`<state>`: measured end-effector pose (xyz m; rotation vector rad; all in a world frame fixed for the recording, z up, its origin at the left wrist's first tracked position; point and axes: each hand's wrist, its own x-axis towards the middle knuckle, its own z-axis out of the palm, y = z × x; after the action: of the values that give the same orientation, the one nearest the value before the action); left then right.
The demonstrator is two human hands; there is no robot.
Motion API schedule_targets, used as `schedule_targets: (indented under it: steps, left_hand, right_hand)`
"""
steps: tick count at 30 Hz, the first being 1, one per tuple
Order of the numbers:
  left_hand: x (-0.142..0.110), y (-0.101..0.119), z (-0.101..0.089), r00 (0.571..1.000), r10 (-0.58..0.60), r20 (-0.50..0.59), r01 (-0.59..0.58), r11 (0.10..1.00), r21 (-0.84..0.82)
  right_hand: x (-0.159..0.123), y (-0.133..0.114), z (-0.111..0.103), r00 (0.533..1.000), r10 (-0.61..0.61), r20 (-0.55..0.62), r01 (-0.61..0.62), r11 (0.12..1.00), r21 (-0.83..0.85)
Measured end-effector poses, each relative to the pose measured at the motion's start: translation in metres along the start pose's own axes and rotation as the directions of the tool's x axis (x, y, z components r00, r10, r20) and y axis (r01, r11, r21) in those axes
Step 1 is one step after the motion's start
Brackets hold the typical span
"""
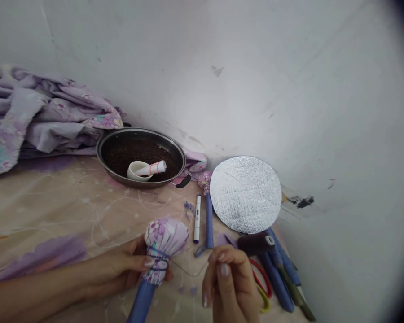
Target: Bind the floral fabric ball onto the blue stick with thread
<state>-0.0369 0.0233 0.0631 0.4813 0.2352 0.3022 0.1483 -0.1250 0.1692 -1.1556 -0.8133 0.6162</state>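
My left hand [129, 268] is closed around the neck of a cloth-wrapped bundle [164, 240], a round ball of purple floral fabric tied onto a blue stick [142, 303]. My right hand [230, 280] is pinched shut just right of it, and a thin thread [191, 272] runs from the fingers to the bundle's tied neck. What the pinch grips besides the thread is too small to see.
A dark pan [141, 157] of brown grains holds a white cup and a paper roll. A round silver foil disc [245, 194], a white marker [197, 217], a dark thread spool [256, 243], blue sticks [279, 273] and scissors lie right. Purple fabric [43, 116] is piled at back left against the wall.
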Motion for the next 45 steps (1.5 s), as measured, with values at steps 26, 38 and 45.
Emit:
schedule_targets:
  steps: [26,38,45]
  left_hand:
    - [-0.007,0.014,0.034,0.999,0.007,-0.041,-0.009,0.999,-0.044]
    - [0.001,-0.001,0.004,1.0,0.03,-0.01,-0.03,0.999,-0.033]
    - [0.002,-0.004,0.002,0.999,0.006,-0.045,-0.008,0.999,-0.047]
  right_hand:
    - [-0.005,0.055,-0.01,0.805,-0.251,0.537,0.586,0.475,-0.657]
    - [-0.004,0.059,-0.009,0.798,-0.261,0.542,0.591,0.513,-0.622]
    - [-0.008,0.059,-0.016,0.831,-0.226,0.507,0.529,0.601,-0.599]
